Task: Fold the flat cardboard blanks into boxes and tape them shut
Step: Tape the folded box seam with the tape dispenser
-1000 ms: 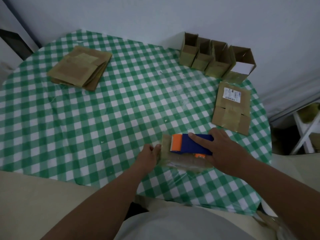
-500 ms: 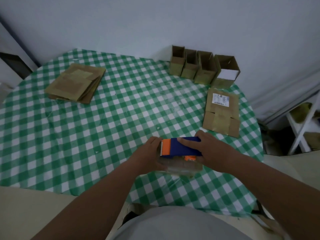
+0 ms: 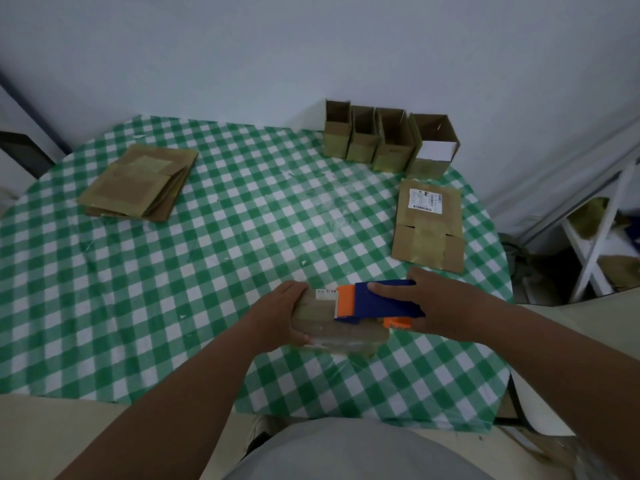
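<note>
step in hand: taping a folded box (image 3: 341,327) near the front edge of the table (image 3: 207,271); looks like a seam is being sealed along the top face
left hand (image 3: 282,315): fingers curled round the left end of the box, pinning it in place
right hand (image 3: 438,303): wrapped around the tape dispenser (image 3: 375,301), forefinger stretched along its blue top; orange front end sits on the box's top, about mid-length
box in hand: lies on its long side, small white label at its left end; tape already on the faces seems likely from the sheen, can't tell how far the strip runs
done so far: four boxes (image 3: 388,142) stand in a row at the far edge by the wall, tops open, bottoms apparently taped; rightmost shows a white inner panel
done?: those four don't read as shut on top, so judge them half finished at best
left to do: stack of flat blanks (image 3: 138,185) at far left, several sheets, untouched
also left: one single flat blank (image 3: 429,225) with a white shipping label, far right, just in front of the row of boxes, well apart from the hands
progress guess: roughly midway; more blanks in the stack than boxes made, exact count not readable
next need: finish the strip, tear it off at the dispenser's edge, then set the box aside
risk: tape wrinkling or box sliding if left hand lets go
</note>
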